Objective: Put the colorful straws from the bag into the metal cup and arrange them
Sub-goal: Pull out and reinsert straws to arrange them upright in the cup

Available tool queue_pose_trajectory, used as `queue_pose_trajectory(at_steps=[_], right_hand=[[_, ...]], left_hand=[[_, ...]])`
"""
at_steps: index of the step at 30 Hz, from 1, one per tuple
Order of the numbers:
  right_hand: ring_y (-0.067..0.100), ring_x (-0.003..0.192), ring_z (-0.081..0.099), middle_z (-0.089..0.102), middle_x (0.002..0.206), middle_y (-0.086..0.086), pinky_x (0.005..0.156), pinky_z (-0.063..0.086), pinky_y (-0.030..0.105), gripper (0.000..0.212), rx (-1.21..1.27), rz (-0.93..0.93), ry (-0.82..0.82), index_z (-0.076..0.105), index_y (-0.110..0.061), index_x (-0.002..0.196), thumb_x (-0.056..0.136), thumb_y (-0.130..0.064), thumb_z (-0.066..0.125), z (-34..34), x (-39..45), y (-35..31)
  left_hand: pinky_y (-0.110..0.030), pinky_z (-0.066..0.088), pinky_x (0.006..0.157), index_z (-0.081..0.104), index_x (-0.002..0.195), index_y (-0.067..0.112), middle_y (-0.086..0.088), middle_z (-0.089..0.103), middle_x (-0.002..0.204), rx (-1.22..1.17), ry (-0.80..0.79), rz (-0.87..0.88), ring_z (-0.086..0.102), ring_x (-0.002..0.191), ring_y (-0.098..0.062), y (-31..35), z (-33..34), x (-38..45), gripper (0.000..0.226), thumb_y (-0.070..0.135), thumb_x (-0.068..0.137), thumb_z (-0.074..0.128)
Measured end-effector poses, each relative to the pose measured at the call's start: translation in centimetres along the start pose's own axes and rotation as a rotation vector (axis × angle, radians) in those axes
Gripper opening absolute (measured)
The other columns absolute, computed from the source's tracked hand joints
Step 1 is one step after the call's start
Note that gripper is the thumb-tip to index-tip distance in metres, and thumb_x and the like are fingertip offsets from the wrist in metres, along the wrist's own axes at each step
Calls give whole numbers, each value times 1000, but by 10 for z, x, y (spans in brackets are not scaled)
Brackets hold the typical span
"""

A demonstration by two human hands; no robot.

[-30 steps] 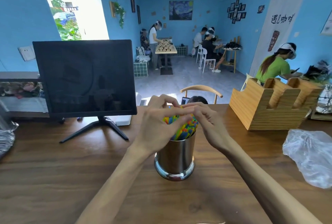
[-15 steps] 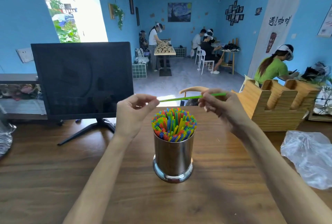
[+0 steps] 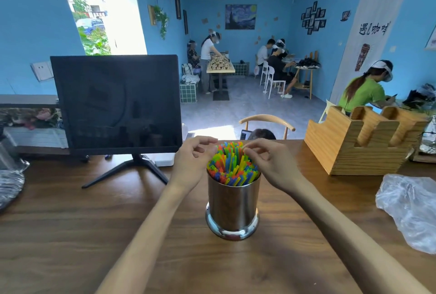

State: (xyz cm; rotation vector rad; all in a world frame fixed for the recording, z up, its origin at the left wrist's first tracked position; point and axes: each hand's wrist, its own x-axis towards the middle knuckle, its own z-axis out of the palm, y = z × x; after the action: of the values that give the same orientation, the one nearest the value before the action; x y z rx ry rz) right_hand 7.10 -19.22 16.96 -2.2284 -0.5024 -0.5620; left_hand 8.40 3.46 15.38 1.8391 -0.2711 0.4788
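Now that the green straw held level half a second ago is gone, seemingly tucked among the straws [image 3: 233, 164] in the metal cup [image 3: 233, 208] mid-table, only arranging remains; left hand [image 3: 193, 161] hovers loosely curled and empty, right hand [image 3: 266, 164] fingertips seem to pinch a straw top.

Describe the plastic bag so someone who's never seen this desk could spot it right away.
Start at the wooden table and look past the metal cup of straws to the far right edge. The bag lies there, crumpled, in front of the wooden holder. It is the only clear, shiny, wrinkled thing on that side.

Both forearms outstretched, left hand [image 3: 192, 164] and right hand [image 3: 271, 164] raised, fingers loosely curled.
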Motion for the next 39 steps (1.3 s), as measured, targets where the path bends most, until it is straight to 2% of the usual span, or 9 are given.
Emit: queue_pose_trajectory(at_steps=[4,6,8,10,14,22,27,34,39], right_hand=[[6,115,60,70,119,-7,96,50,28,35,148,97,-148,83,-14,89,103,-34,57,6,1,8],[4,110,63,69,116,-7,87,50,19,26,231,141,-53,79,-19,95,102,-35,59,8,11,11],[-1,100,63,68,106,-14,73,47,10,15,221,203,47,71,-27,102,100,-39,63,9,25,15],[-4,91,62,67,96,-21,67,45,12,20,174,260,-37,72,-27,105,99,-43,62,10,41,20],[-4,65,66,71,66,-14,58,45,12,27,153,326,-179,78,-21,79,94,-43,71,18,57,31],[-8,67,62,73,73,-19,67,48,20,23,168,225,-79,76,-26,80,95,-42,69,1,71,17],[-6,62,63,72,68,-16,57,44,9,17,130,110,-109,74,-24,85,97,-34,69,-18,77,-13],[12,78,74,74,86,-5,75,61,33,8,257,-226,198,68,-11,98,101,-17,63,-27,75,-70],[19,79,76,74,88,4,71,61,29,8,499,-285,524,61,-15,99,105,-16,56,-42,79,-91]], left_hand=[[-29,56,90,70,121,36,17,68,115,46,-99,-130,63,109,-6,-4,3,4,22,39,100,64],[-20,56,86,67,129,33,12,70,120,8,-153,-181,64,111,-3,-2,7,3,28,39,102,60],[-22,58,87,71,125,26,8,73,115,-35,-155,-168,66,109,-6,0,9,3,24,29,103,60],[-28,57,92,76,117,22,11,74,109,-28,-140,-135,67,106,-7,0,9,3,21,21,102,61],[-29,58,90,78,115,23,10,74,110,-32,-141,-143,66,108,-10,-2,8,2,20,22,102,63],[-13,53,76,74,109,33,22,68,107,7,-144,-138,62,104,-4,3,6,4,14,28,98,68],[-27,50,96,73,117,33,12,65,124,21,-65,-50,56,113,1,19,11,11,20,29,98,66],[-44,33,119,58,126,47,23,57,129,72,-274,16,45,138,-13,51,25,20,26,52,106,43],[-24,45,93,66,102,31,10,76,92,-72,-277,78,67,94,-1,58,24,20,20,36,108,48]])
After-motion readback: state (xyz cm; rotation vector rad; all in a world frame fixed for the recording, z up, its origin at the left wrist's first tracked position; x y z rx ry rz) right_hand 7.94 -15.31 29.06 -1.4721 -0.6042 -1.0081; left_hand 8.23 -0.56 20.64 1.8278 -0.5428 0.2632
